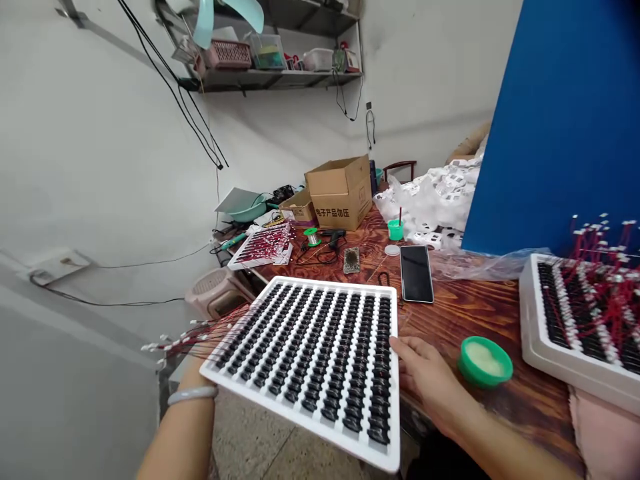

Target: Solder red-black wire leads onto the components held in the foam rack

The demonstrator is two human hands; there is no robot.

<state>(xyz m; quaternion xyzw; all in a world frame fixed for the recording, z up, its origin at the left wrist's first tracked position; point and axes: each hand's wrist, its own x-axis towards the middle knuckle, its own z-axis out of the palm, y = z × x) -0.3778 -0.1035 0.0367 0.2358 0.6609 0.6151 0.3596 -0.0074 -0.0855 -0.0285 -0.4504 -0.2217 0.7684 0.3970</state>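
Note:
A white foam tray point(260, 387) filled with several rows of small black parts is held at the near edge of the wooden table. My right hand point(425, 380) grips its right edge. My left hand is hidden under the tray's left side; only the wrist with a pale bracelet point(193, 395) shows. Red wires with white plugs point(185, 337) stick out past the tray's left edge.
A green lidded pot point(485, 361) sits right of my hand. A second white tray with red-wired parts point(580, 327) is at far right. A black phone point(416, 273), cardboard box point(341, 192), another tray point(263, 245), green cup point(395, 229), blue board point(565, 120) stand beyond.

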